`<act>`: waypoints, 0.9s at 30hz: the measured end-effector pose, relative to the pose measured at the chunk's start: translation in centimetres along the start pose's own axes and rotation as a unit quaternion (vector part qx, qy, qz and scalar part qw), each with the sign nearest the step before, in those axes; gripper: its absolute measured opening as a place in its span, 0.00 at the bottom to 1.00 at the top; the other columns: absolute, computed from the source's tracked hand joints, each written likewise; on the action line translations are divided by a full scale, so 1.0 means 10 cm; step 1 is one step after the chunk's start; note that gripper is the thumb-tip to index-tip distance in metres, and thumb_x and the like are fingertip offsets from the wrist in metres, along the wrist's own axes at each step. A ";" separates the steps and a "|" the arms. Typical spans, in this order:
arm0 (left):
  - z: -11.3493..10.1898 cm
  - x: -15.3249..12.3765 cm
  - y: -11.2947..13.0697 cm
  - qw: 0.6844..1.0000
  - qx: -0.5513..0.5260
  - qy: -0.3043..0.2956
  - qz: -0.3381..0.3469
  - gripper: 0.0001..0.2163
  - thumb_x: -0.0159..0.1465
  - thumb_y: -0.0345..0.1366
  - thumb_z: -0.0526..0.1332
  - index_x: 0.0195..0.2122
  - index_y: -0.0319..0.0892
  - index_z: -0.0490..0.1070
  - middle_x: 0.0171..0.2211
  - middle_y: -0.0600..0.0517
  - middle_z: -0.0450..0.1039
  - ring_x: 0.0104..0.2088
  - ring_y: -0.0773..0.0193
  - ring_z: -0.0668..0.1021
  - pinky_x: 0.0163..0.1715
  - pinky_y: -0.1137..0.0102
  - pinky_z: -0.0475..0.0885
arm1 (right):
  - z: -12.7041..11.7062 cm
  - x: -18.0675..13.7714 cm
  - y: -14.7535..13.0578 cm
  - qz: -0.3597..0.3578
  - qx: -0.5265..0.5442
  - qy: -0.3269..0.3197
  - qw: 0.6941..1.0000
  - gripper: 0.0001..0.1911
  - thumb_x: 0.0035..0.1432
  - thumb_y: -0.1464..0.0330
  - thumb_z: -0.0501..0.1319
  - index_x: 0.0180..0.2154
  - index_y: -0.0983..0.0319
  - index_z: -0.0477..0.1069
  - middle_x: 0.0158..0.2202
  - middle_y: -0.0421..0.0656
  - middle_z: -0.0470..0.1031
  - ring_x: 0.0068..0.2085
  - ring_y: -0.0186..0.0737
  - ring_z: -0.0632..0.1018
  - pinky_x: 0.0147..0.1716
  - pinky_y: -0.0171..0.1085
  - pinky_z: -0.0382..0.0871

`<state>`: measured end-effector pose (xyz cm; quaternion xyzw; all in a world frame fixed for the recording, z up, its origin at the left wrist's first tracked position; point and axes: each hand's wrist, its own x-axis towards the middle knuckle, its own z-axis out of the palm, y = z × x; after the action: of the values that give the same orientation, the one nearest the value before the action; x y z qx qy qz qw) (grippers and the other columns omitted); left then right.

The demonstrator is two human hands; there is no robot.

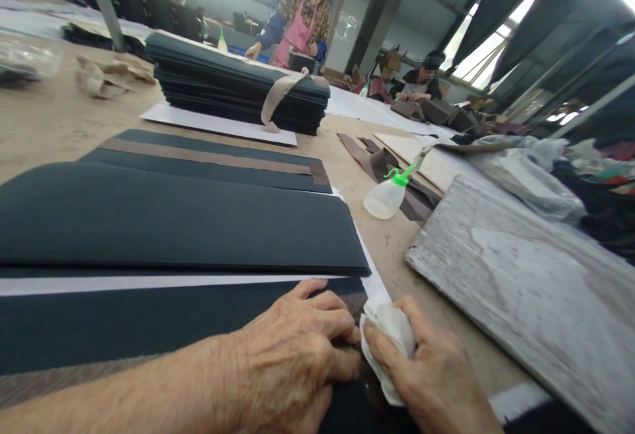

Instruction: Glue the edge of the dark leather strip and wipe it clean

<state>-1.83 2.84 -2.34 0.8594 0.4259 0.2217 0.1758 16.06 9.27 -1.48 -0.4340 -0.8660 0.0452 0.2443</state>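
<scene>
My left hand (pixel 292 348) lies flat with curled fingers on the end of a long dark sheet (pixel 149 325) at the near edge of the table, pressing a brown strip on it. My right hand (pixel 431 374) sits just to its right and grips a crumpled white cloth (pixel 389 335) against the sheet's end. Just beyond my hands lies a stack of dark green sheets (pixel 169 219) on white paper (pixel 149 283).
A squeeze bottle with a green nozzle (pixel 389 194) lies on its side. A worn grey board (pixel 526 275) lies at the right. A tall pile of dark sheets (pixel 233 83) stands farther back. Two other people work at the far end.
</scene>
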 end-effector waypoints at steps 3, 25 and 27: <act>0.00 0.00 0.00 1.000 -0.005 -0.007 -0.002 0.08 0.53 0.32 0.62 0.35 0.44 0.68 0.41 0.58 0.67 0.44 0.64 0.66 0.56 0.60 0.49 | -0.03 -0.03 0.07 -0.010 -0.037 0.023 0.999 0.10 0.50 0.61 0.53 0.23 0.59 0.61 0.16 0.36 0.67 0.16 0.35 0.69 0.13 0.31 0.59; -0.01 0.00 0.01 1.000 0.015 -0.013 -0.002 0.08 0.51 0.32 0.61 0.34 0.44 0.69 0.41 0.56 0.67 0.44 0.61 0.66 0.56 0.57 0.50 | -0.10 -0.09 0.00 0.025 0.000 -0.051 0.998 0.12 0.54 0.58 0.55 0.27 0.59 0.62 0.17 0.35 0.68 0.16 0.33 0.70 0.13 0.29 0.59; -0.01 0.00 0.00 1.000 0.019 -0.016 -0.002 0.08 0.51 0.32 0.61 0.34 0.44 0.69 0.42 0.56 0.67 0.44 0.62 0.66 0.56 0.57 0.51 | -0.07 -0.05 -0.04 0.033 0.008 -0.048 0.998 0.12 0.51 0.59 0.55 0.24 0.59 0.60 0.16 0.36 0.67 0.16 0.33 0.69 0.13 0.29 0.59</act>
<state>-1.87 2.83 -2.23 0.8652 0.4289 0.1991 0.1668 16.30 8.56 -0.94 -0.4580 -0.8615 0.0810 0.2038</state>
